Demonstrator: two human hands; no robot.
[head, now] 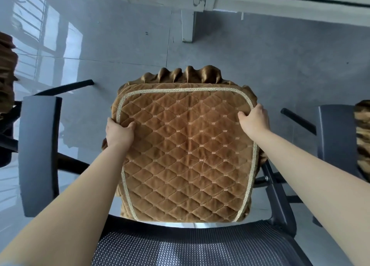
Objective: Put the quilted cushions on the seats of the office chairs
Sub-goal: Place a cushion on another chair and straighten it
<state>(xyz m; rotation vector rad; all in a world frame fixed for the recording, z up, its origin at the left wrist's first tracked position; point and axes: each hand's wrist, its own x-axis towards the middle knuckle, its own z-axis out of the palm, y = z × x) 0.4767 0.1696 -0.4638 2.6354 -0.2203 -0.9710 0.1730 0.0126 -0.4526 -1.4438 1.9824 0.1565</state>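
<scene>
A brown quilted cushion (186, 145) with a pale braided border and a ruffled skirt lies flat over the seat of an office chair. I look down over the chair's grey mesh backrest (190, 245). My left hand (120, 132) grips the cushion's left edge, thumb on top. On the right edge, near the far corner, my right hand (254, 118) holds the cushion the same way. The seat itself is hidden under the cushion. The chair's dark armrests stand at the left (40, 153) and right (334, 137).
More brown ruffled fabric shows at the left edge (7, 75) and at the right edge (362, 137). The floor is glossy grey tile (120, 45). A white desk frame and leg (188, 27) stand beyond the chair.
</scene>
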